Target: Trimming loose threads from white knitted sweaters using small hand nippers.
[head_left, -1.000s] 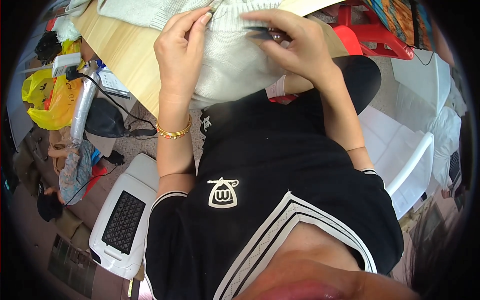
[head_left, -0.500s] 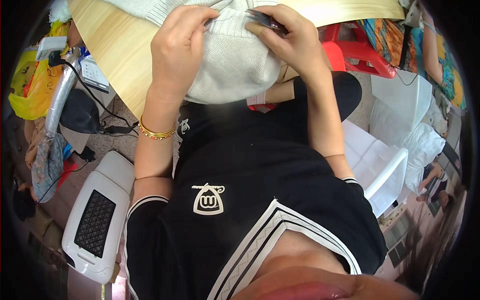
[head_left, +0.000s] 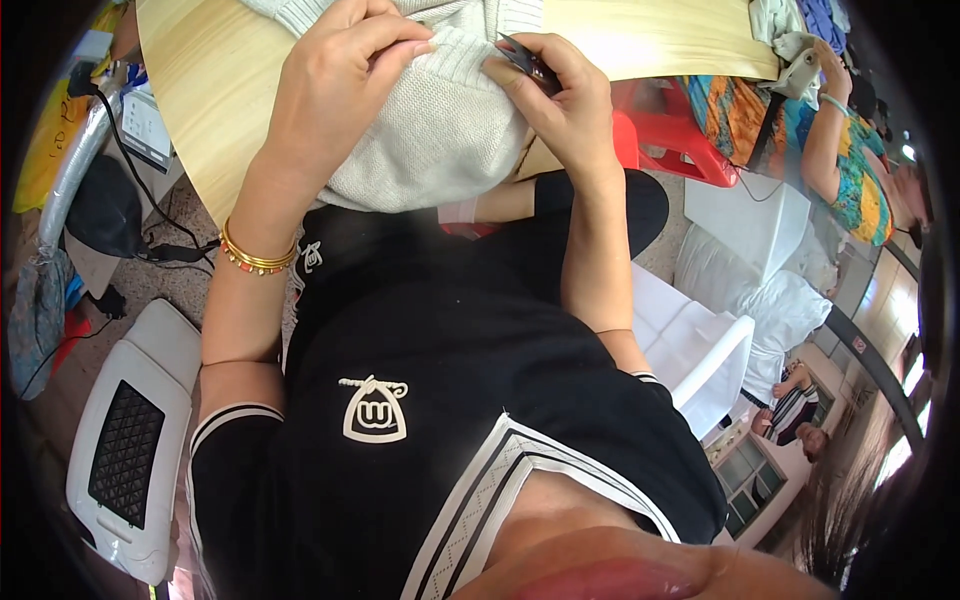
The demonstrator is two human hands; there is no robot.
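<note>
Head view showed the person's left hand [head_left: 340,90] lying on a cream knitted garment [head_left: 440,130], fingers curled together and pinching a fold of the knit near its upper edge. The right hand [head_left: 560,95] was closed around a small dark tool [head_left: 527,60], held between thumb and fingertips with its tip touching the knit just beside the left fingertips. What kind of tool it was could not be told, since the fingers hid most of it. The garment lay on the near edge of a pale wooden table [head_left: 200,100] and hung over that edge toward the person's lap. A gold bangle with red beads [head_left: 255,258] circled the left wrist. Below the hands, a black shirt with a white emblem [head_left: 372,410] filled the middle of the picture. On the floor to the left stood a white appliance with a dark grille [head_left: 125,450]. A red plastic stool [head_left: 655,125] stood beyond the right forearm, and another person in a patterned top [head_left: 850,170] sat at the far right, well apart.
</note>
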